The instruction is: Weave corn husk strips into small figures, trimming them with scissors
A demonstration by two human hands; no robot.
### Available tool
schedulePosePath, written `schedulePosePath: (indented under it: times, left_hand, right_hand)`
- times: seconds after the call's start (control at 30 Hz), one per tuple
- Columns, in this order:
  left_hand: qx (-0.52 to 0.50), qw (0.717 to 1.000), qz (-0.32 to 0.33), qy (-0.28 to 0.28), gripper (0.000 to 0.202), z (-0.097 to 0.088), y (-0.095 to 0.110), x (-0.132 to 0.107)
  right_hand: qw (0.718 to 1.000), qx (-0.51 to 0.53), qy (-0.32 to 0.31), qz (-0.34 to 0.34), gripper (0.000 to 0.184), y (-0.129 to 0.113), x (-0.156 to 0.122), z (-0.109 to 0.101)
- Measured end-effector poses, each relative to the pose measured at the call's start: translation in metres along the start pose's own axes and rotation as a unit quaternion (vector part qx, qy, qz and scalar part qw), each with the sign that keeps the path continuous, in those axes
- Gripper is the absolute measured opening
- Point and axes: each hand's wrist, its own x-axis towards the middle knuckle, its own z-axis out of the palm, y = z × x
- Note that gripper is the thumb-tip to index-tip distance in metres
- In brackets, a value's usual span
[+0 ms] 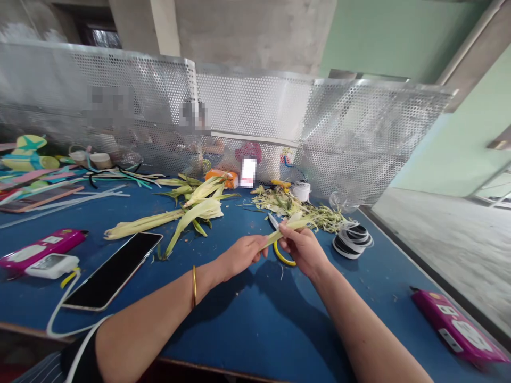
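My left hand (241, 255) is closed round the lower end of a pale yellow-green corn husk strip (293, 226). My right hand (303, 247) pinches the same strip higher up, over the blue table (255, 319). Yellow-handled scissors (281, 250) lie just under and behind my hands, blades pointing away. A gold bangle sits on my left wrist. A pile of whole corn husks (187, 210) lies to the left, and shredded husk scraps (303, 210) lie behind my hands.
A black phone (114, 268) with a white cable lies at the left, beside a white and pink device (43, 255). Black-and-white tape rolls (353, 239) sit to the right; a pink device (455, 327) lies near the right edge. A perforated metal screen (255, 117) walls the back.
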Motion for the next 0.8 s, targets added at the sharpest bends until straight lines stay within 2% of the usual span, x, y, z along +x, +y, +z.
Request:
schedulePosePath:
  times: [0.2, 0.4, 0.57, 0.7, 0.8]
  left_hand:
    - [0.076, 0.997, 0.007, 0.007, 0.049, -0.016, 0.004, 0.002]
    - [0.086, 0.996, -0.005, -0.011, 0.053, -0.031, 0.011, 0.002]
    - [0.121, 0.993, 0.002, -0.005, 0.052, -0.043, 0.016, 0.002]
    - [0.159, 0.987, -0.002, 0.004, 0.047, -0.053, 0.019, 0.002]
    - [0.175, 0.984, 0.012, -0.003, 0.042, -0.057, 0.019, 0.003]
  right_hand:
    - [0.999, 0.005, 0.043, -0.018, 0.039, -0.009, 0.004, -0.011]
    - [0.995, 0.005, 0.088, -0.044, 0.038, -0.02, 0.004, -0.017]
    - [0.994, -0.013, 0.085, -0.06, 0.035, -0.023, 0.005, -0.022]
    - [0.995, -0.059, 0.075, -0.038, 0.037, -0.022, 0.005, -0.025]
    - [0.991, -0.082, 0.095, -0.045, 0.041, -0.02, 0.006, -0.025]
